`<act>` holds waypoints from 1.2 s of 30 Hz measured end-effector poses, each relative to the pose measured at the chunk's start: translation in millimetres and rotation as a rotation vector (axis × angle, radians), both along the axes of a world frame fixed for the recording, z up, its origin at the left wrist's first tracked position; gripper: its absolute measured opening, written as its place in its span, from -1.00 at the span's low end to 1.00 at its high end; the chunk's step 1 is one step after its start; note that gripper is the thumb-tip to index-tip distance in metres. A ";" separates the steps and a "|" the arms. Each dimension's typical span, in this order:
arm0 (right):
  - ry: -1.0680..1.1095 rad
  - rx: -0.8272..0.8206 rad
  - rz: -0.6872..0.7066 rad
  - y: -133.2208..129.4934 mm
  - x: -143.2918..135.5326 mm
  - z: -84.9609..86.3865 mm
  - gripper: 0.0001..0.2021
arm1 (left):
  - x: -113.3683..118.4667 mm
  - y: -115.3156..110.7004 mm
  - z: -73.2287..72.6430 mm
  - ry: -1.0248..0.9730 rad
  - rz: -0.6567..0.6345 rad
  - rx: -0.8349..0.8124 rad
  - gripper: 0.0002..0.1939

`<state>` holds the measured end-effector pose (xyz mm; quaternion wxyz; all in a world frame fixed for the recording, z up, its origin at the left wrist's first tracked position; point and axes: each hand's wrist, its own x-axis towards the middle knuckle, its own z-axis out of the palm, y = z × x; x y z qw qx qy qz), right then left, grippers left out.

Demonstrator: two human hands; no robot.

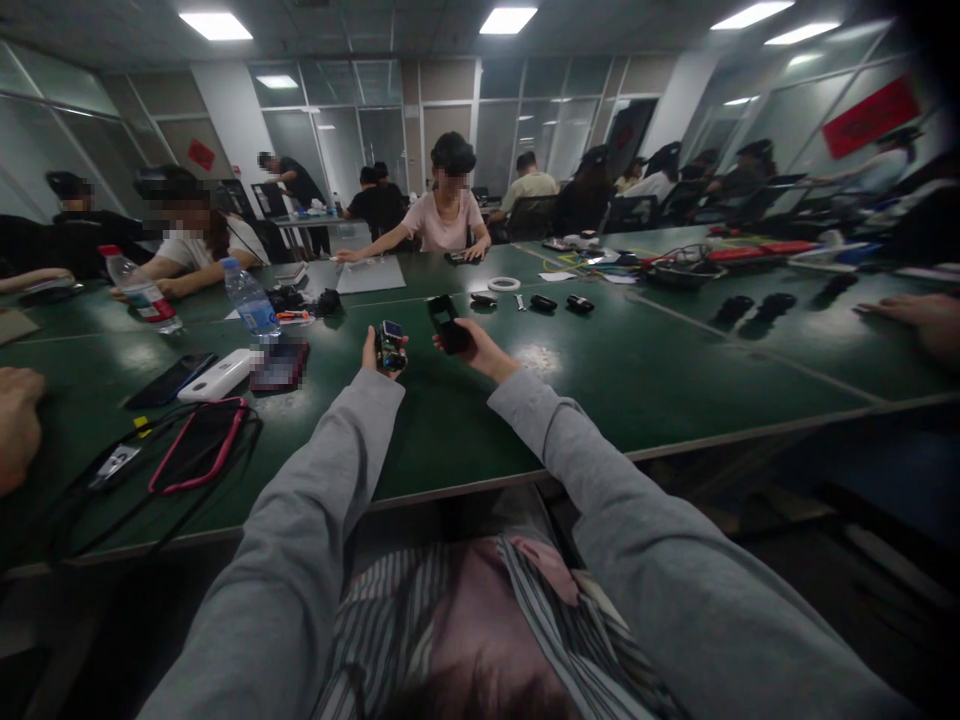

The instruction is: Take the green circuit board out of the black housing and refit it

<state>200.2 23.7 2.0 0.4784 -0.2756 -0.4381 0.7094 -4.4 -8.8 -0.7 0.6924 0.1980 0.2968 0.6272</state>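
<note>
In my left hand (370, 352) is a small electronic device (391, 347) with a little screen at its top and what looks like bare circuitry below; my fingers are closed round it. My right hand (478, 348) grips a black plastic casing (444, 318) with a square opening in it, tilted to the left. The device and the casing are held apart, above the green table (465, 430). Beyond my right hand lie several small black parts (543, 303), a small metal piece (520, 302) and a white ring (503, 284).
To the left are a clear bottle (251, 300), a red-capped bottle (141, 290), a white power bank (217, 375), phones and a pink-edged case (199, 447) with black straps. A person in pink (448, 215) sits opposite. Other people's hands rest at both table sides.
</note>
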 end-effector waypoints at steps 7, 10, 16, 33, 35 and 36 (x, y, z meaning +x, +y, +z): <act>-0.355 0.232 -0.275 14.3 1.6 -17.7 -0.74 | 4.7 -2.2 3.1 0.050 -0.066 0.021 -0.39; -0.467 0.300 -0.285 15.5 2.9 -20.8 -0.75 | 5.3 -2.7 5.5 0.036 -0.085 0.003 -0.37; -0.609 0.446 -0.282 22.9 6.7 -25.7 -0.80 | 6.3 -6.5 6.0 0.003 -0.092 0.046 -0.38; -0.719 0.742 -0.618 14.4 5.1 -16.6 -0.81 | 4.0 -1.0 4.4 -0.041 -0.062 0.050 -0.35; -0.724 0.856 -0.652 1.4 -1.9 -10.5 -0.82 | 1.3 2.3 2.5 -0.067 -0.039 0.071 -0.34; -0.735 0.907 -0.647 -6.0 -6.1 -7.6 -0.81 | -0.2 4.1 1.3 -0.078 -0.032 0.080 -0.34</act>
